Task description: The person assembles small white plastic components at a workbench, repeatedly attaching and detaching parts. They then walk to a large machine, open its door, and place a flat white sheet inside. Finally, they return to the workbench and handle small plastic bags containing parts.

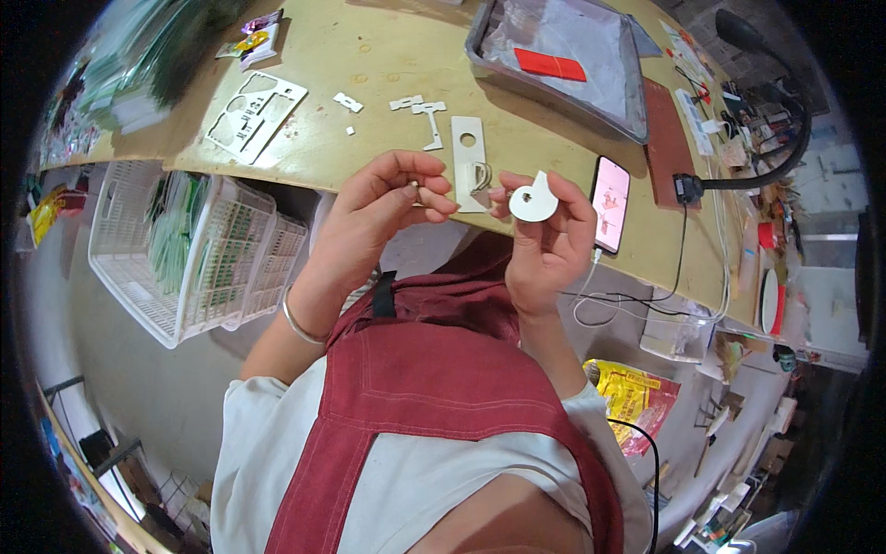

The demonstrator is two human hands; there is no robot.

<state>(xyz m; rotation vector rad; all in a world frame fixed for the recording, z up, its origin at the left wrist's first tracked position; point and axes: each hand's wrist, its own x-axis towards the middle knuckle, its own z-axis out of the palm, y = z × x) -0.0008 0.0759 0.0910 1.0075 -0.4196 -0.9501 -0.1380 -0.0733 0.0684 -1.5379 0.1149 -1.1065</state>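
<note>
My right hand (552, 249) holds up a flat white round piece (535, 205) with a pointed tab and a small dark hole near its middle. The fingers of my left hand (369, 208) are pinched together around a tiny pale bit, too small to name. Between my hands, on the table edge, lies a white strip (468, 127) with a round hole. A small curved, ribbed part (481, 176) stands on its near end. Farther left are a white punched-out sheet (286, 92) and small white cut pieces (430, 124).
A phone (608, 205) with a lit screen lies right of my right hand. Behind it is a grey tray (637, 97) holding a red packet (550, 65). A black lamp arm (801, 129) bends over the right side. White plastic baskets (185, 277) stand below the table's left edge.
</note>
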